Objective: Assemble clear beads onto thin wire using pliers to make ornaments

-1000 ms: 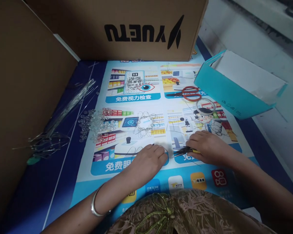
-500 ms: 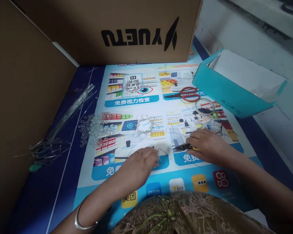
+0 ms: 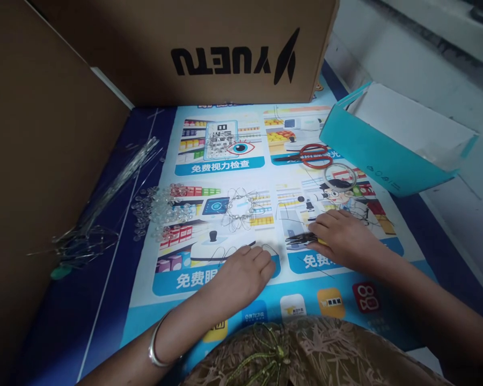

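Cardboard walls (image 3: pixel 44 134) stood around a bench covered with a printed poster (image 3: pixel 225 161). At the left lay clear beads (image 3: pixel 161 209), then a beaded wire flower (image 3: pixel 241 206). The left hand (image 3: pixel 241 273) rested on the poster, fingers curled on a thin wire (image 3: pixel 225 252). Just beside it, the right hand (image 3: pixel 342 238) had its grip clamped on black pliers (image 3: pixel 301 238). Red scissors (image 3: pixel 309 155) lay farther back.

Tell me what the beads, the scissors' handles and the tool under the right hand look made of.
Beads: clear glass or plastic, glossy, see-through. Scissors: red handles, likely plastic; dark blades, probably metal. Pliers under the right hand: dark metal tips, a yellow grip, material unclear.
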Demonstrator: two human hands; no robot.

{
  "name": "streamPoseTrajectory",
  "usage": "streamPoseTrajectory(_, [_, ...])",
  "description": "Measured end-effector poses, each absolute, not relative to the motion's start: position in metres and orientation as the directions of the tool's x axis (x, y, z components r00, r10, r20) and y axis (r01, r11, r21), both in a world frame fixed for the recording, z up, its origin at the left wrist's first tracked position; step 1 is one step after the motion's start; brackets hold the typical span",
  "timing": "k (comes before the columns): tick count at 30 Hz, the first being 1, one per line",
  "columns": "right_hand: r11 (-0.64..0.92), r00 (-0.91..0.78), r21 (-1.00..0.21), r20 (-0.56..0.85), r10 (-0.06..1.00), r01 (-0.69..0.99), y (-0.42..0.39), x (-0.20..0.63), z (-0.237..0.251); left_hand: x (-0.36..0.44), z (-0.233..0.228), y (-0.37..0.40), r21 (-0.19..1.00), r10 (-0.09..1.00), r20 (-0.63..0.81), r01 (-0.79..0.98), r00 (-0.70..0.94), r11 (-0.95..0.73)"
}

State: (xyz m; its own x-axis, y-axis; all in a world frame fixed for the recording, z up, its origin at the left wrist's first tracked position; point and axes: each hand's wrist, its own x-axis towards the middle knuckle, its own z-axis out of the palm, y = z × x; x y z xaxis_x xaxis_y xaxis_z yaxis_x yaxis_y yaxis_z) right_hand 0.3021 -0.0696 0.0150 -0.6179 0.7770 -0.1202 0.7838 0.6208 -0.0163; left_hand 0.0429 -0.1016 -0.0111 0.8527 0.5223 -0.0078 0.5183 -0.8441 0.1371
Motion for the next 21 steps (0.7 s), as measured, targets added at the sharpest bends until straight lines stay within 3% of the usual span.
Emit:
streamPoseTrajectory(5, [0.627,-0.626,-0.023,-0.093,0.774,0.779,-0.07,0.303,0.016,0.042,-0.016,-0.101,0.14,0.537,-0.022,0.535,0.843,-0.833])
streamPoseTrajectory(13, [0.725,-0.73,-0.087,-0.098,0.676,0.683,-0.073,0.299,0.019,0.025,-0.014,-0.091,0.295,0.614,-0.015,0.591,0.789,-0.751])
streamPoseTrajectory(21, [0.799,-0.793,0.075,-0.102,0.601,0.596,-0.084,0.271,0.027,0.005,-0.001,-0.081,0.291,0.642,-0.027,0.62,0.766,-0.729])
